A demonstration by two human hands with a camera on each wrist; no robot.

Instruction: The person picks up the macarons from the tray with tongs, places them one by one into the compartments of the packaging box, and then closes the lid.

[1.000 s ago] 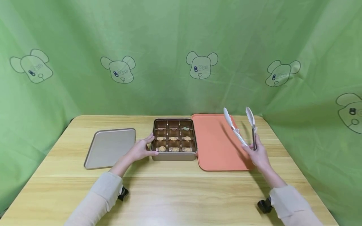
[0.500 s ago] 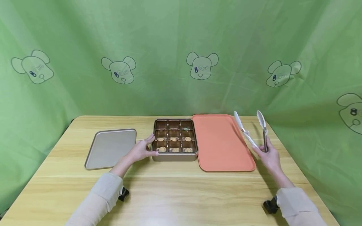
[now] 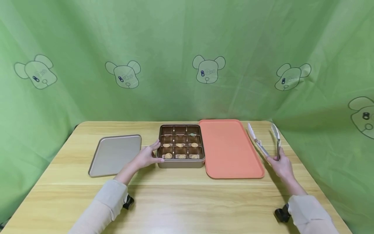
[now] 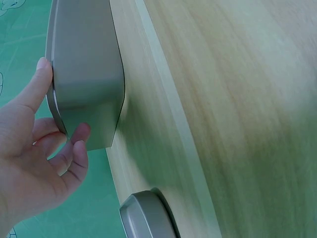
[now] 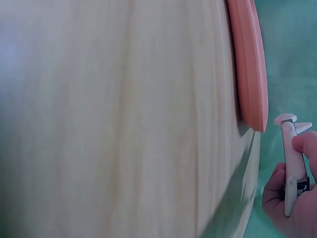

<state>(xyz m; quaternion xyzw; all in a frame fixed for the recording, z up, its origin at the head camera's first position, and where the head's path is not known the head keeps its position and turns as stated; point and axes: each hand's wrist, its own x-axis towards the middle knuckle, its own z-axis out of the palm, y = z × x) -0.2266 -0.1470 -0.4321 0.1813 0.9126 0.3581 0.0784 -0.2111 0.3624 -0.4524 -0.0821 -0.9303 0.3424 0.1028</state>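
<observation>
A square gold cookie tin (image 3: pixel 181 164) with a brown divided insert holds small cookies (image 3: pixel 168 156) in its front and middle rows and a greenish piece (image 3: pixel 192 134) at back right. My left hand (image 3: pixel 145 156) grips its front left corner; in the left wrist view the thumb lies on the rim and the fingers bend around the side. My right hand (image 3: pixel 282 167) holds white-tipped metal tongs (image 3: pixel 258 143), their arms spread and nothing between the tips. They stand over the table just right of the orange tray (image 3: pixel 230 149). The right wrist view shows the tongs' handle (image 5: pixel 293 158) within the fingers.
The tin's flat gold lid (image 3: pixel 117 154) lies left of the tin. The orange tray sits flat against the tin's right side. A green curtain (image 3: pixel 163 97) surrounds the back and sides of the wooden table (image 3: pixel 187 201).
My right hand has carried the tongs from above the tray rightward past its edge and lowered them toward the table. My left hand has stayed at the tin's corner.
</observation>
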